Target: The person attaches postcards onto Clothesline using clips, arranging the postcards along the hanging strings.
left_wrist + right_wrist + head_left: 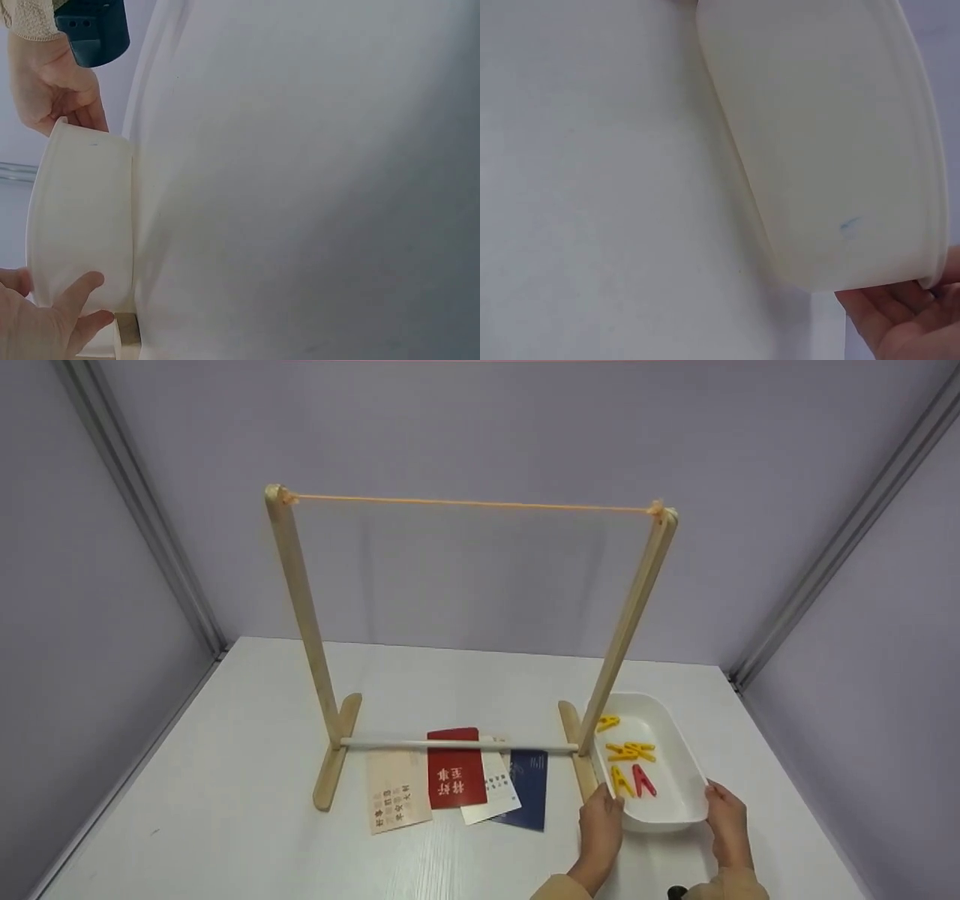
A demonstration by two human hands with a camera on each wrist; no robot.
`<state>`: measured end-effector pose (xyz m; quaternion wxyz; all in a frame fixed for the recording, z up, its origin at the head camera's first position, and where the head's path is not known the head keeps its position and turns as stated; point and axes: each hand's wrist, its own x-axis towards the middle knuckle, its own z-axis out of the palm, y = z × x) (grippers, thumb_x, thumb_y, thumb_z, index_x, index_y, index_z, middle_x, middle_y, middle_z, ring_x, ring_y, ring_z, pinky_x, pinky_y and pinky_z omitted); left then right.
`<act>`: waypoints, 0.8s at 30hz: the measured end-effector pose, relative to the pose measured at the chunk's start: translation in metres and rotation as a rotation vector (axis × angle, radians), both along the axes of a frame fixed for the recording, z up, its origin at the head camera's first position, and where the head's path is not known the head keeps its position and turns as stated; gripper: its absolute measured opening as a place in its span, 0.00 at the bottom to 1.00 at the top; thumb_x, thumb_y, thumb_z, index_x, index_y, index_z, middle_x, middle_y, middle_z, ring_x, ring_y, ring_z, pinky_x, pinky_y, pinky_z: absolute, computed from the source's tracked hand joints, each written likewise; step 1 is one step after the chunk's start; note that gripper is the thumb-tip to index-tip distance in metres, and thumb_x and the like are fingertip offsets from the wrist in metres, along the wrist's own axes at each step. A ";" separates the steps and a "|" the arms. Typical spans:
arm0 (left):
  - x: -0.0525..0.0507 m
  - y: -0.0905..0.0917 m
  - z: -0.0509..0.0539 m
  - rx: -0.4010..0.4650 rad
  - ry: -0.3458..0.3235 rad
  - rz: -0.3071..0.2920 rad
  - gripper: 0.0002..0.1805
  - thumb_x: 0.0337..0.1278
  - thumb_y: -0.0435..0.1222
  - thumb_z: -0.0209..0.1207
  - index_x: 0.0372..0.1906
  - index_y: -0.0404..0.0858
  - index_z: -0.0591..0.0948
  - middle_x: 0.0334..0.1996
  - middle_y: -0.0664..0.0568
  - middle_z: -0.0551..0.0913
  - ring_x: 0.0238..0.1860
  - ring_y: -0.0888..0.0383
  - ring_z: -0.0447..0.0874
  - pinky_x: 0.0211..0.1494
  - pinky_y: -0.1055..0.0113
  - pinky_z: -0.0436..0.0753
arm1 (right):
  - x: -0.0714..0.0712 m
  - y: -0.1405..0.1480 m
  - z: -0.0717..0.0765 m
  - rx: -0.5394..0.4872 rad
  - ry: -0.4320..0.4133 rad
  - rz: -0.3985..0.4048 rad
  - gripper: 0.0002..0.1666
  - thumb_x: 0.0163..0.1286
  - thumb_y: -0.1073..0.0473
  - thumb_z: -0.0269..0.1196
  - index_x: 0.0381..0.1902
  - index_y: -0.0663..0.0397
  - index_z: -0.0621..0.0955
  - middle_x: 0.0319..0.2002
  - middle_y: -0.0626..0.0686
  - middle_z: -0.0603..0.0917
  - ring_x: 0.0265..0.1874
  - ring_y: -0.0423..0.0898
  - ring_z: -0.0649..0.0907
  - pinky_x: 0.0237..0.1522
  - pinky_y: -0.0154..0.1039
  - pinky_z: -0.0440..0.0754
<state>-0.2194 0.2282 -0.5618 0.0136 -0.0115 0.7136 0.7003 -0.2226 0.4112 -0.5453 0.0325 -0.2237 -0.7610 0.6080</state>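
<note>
Far L, you're facing the L post (304, 615) of a wooden stand; it's rising from a flat foot (328, 784) on the white table (225, 765). Orange cord (469, 502) is running from its top over to the top of the R post (630, 615), & a white crossbar (390, 744) is spanning low btwn the two.

Around that bar, L to R, cards are lying flat: beige card (397, 791) w/ Chinese text, red card (457, 772) also w/ Chinese text, white card (491, 802) partly under the red, navy card (531, 787) partly under the white.

Next, your L hand (601, 819) is pinching the near L part of the white plastic tub (671, 787), thumb at the rim, fingers pressing the outer wall. The tub is sitting R of the stand, just beside its R foot (583, 780); can't tell if they're touching. Inside, mostly along the L side, yellow clothespins (617, 778) are lying, some overlapping mid-tub, w/ a red clothespin (637, 780) near the front.

Far R, your R hand (726, 814) is gripping the tub's near R corner, fingers curling in under the rim. A dark teal device (94, 34) is sitting by that hand's beige cuff (726, 885).
</note>
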 end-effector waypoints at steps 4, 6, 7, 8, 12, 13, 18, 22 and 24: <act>0.000 0.001 0.001 -0.027 0.011 0.015 0.18 0.58 0.29 0.55 0.53 0.27 0.74 0.50 0.42 0.78 0.54 0.49 0.73 0.53 0.57 0.73 | -0.002 0.007 -0.004 0.034 0.012 -0.025 0.33 0.74 0.54 0.38 0.65 0.76 0.52 0.64 0.73 0.55 0.61 0.62 0.63 0.60 0.49 0.63; 0.001 0.001 0.001 -0.036 0.010 0.018 0.18 0.58 0.29 0.55 0.54 0.26 0.74 0.51 0.42 0.78 0.55 0.49 0.73 0.54 0.57 0.73 | -0.006 0.015 -0.012 0.062 0.027 -0.057 0.33 0.73 0.51 0.43 0.64 0.74 0.59 0.59 0.68 0.66 0.54 0.53 0.72 0.53 0.41 0.72; 0.001 0.001 0.001 -0.033 0.010 0.019 0.18 0.58 0.29 0.55 0.54 0.26 0.73 0.51 0.42 0.78 0.55 0.49 0.73 0.54 0.57 0.73 | -0.007 0.021 -0.017 0.072 0.052 -0.060 0.32 0.72 0.51 0.46 0.62 0.74 0.62 0.57 0.66 0.70 0.51 0.50 0.74 0.50 0.40 0.74; 0.001 0.000 0.000 -0.032 0.011 0.016 0.18 0.59 0.29 0.55 0.54 0.27 0.73 0.51 0.42 0.77 0.55 0.49 0.73 0.54 0.57 0.73 | -0.009 0.027 -0.023 0.086 0.076 -0.079 0.32 0.71 0.49 0.48 0.60 0.71 0.66 0.54 0.61 0.74 0.47 0.45 0.76 0.45 0.35 0.76; 0.002 -0.002 -0.001 -0.016 0.013 0.009 0.17 0.59 0.29 0.54 0.54 0.29 0.74 0.51 0.44 0.78 0.55 0.50 0.73 0.54 0.58 0.73 | -0.025 0.045 -0.041 0.191 0.167 -0.205 0.26 0.69 0.45 0.52 0.54 0.59 0.76 0.47 0.49 0.80 0.45 0.39 0.76 0.40 0.32 0.75; 0.003 -0.002 -0.001 -0.017 0.026 0.012 0.16 0.59 0.29 0.55 0.53 0.29 0.75 0.49 0.44 0.79 0.54 0.51 0.74 0.53 0.59 0.74 | -0.023 0.038 -0.032 0.218 0.196 -0.226 0.25 0.69 0.46 0.51 0.53 0.58 0.77 0.49 0.51 0.79 0.47 0.41 0.75 0.43 0.34 0.74; 0.002 -0.002 -0.002 -0.011 0.066 0.014 0.15 0.58 0.28 0.55 0.50 0.28 0.75 0.45 0.44 0.81 0.50 0.53 0.77 0.49 0.61 0.77 | -0.018 -0.005 0.008 0.354 0.413 -0.282 0.18 0.68 0.52 0.56 0.48 0.58 0.79 0.46 0.55 0.80 0.47 0.46 0.78 0.45 0.31 0.74; 0.002 -0.003 -0.003 0.002 0.070 0.010 0.15 0.59 0.28 0.55 0.50 0.29 0.76 0.44 0.45 0.81 0.48 0.53 0.78 0.48 0.61 0.77 | -0.030 -0.019 -0.006 0.428 0.502 -0.128 0.17 0.64 0.54 0.61 0.46 0.59 0.79 0.45 0.57 0.81 0.46 0.48 0.79 0.45 0.31 0.76; 0.003 -0.002 -0.004 0.014 0.069 0.008 0.15 0.59 0.28 0.55 0.50 0.29 0.76 0.44 0.45 0.81 0.48 0.53 0.78 0.48 0.61 0.77 | -0.030 -0.030 -0.006 0.479 0.472 -0.044 0.17 0.62 0.57 0.62 0.46 0.62 0.78 0.44 0.61 0.80 0.46 0.53 0.77 0.48 0.42 0.76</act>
